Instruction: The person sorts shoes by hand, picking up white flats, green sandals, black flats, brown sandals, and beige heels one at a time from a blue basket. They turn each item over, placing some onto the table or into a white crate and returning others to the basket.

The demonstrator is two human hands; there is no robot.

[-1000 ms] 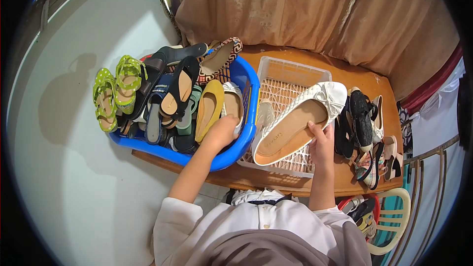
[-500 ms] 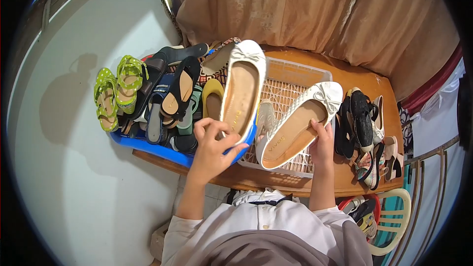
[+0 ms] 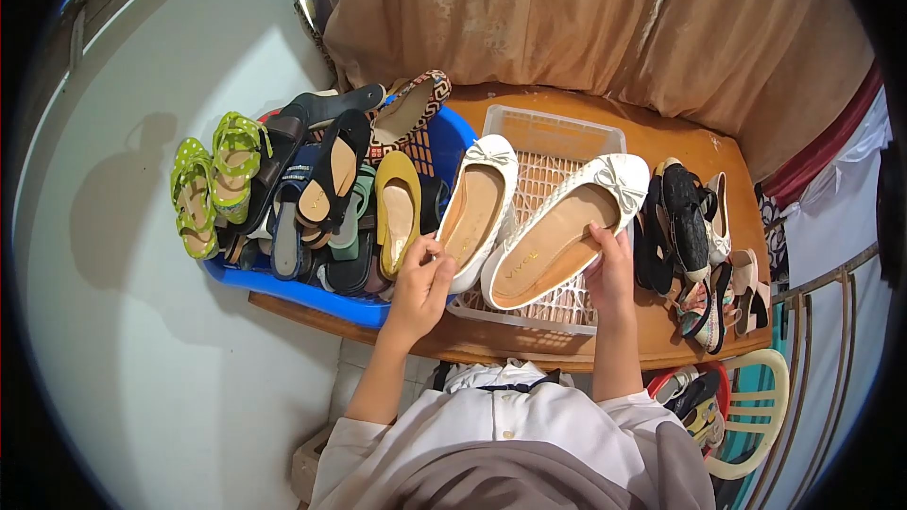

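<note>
Two white ballet flats with bows are held side by side over a clear plastic basket (image 3: 609, 137). My left hand (image 3: 423, 295) grips the left ballet flat (image 3: 470, 212) by its side near the heel. The right ballet flat (image 3: 557, 236), with its tan insole facing up, is in my right hand (image 3: 612, 269), the thumb inside the shoe and the other fingers beneath it. Both toes point away from me. The flats hide part of the basket's lattice floor.
A blue basket (image 3: 354, 310) heaped with shoes stands on the left, with a yellow flat (image 3: 398, 203) and green dotted sandals (image 3: 196, 196) among them. Several shoes, including a black one (image 3: 687, 222), lie right on the wooden table (image 3: 675, 132). A plastic chair (image 3: 777, 397) stands lower right.
The left ballet flat has come down and nearer the right one, and my left hand's fingers have closed more around its side. The right flat has shifted slightly left.
</note>
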